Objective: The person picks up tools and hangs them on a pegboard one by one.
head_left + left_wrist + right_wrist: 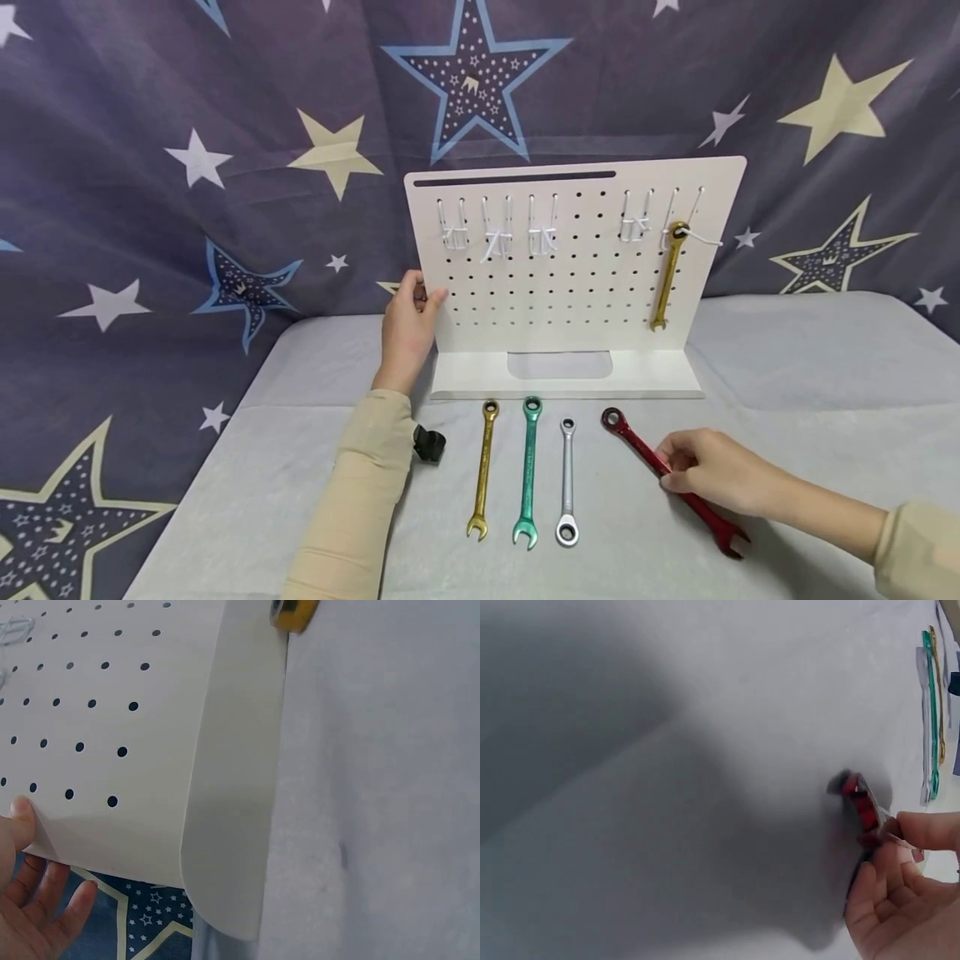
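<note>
My left hand [405, 337] grips the left edge of a white pegboard [487, 335]; its thumb [22, 817] lies on the front face, with the other fingers past the edge. At the right, my right hand [723, 473] pinches a red ratchet combination wrench [637, 446] near its middle. The wrench slants over the table, its ring end toward the board and its open-jaw end toward the front right. Between the hands lie a gold wrench [485, 467], a green wrench [529, 475] and a silver wrench [567, 483], the silver one with its larger ring end toward me.
Another gold wrench [666, 279] hangs from a hook at the board's right side. Several white wire hooks [543, 240] stick out along the board's upper rows. Grey cloth [247, 500] covers the table, and a star-patterned curtain [247, 100] hangs behind.
</note>
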Tool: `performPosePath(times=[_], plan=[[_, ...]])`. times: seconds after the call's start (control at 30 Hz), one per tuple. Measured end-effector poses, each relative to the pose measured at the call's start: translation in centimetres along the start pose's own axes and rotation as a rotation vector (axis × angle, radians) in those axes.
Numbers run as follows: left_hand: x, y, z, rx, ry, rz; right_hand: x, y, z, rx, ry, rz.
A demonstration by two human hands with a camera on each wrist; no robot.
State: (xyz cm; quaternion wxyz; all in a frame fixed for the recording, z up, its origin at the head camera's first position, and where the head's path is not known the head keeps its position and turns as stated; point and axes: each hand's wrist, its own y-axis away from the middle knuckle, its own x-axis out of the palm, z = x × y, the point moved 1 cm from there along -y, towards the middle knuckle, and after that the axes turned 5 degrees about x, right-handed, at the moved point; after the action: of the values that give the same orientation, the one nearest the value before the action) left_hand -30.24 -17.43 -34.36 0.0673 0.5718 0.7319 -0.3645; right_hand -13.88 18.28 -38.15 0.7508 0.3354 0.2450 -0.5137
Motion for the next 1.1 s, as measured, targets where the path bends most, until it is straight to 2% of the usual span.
performPosePath(times=[0.2, 0.33, 0.67, 0.9, 1.1], plan=[[0.0, 0.0, 0.1, -0.006, -0.004, 0.005, 0.0, -0.1, 0.2, -0.01, -0.142, 0.029], [-0.1, -0.1, 0.1, -0.004, -0.009, 0.007, -0.2, -0.3, 0.4, 0.007, -0.209, 0.014], [0.0, -0.2, 0.2, -0.012, -0.013, 0.009, -1.0, -0.8, 1.8, -0.027, -0.3, -0.098], [0.0, -0.2, 0.2, -0.008, -0.017, 0.003, -2.8, -1.2, 3.4, -0.027, -0.395, -0.175], [0.0, -0.2, 0.2, -0.012, -0.012, 0.007, -4.8, -1.4, 4.5, -0.027, -0.388, -0.238]])
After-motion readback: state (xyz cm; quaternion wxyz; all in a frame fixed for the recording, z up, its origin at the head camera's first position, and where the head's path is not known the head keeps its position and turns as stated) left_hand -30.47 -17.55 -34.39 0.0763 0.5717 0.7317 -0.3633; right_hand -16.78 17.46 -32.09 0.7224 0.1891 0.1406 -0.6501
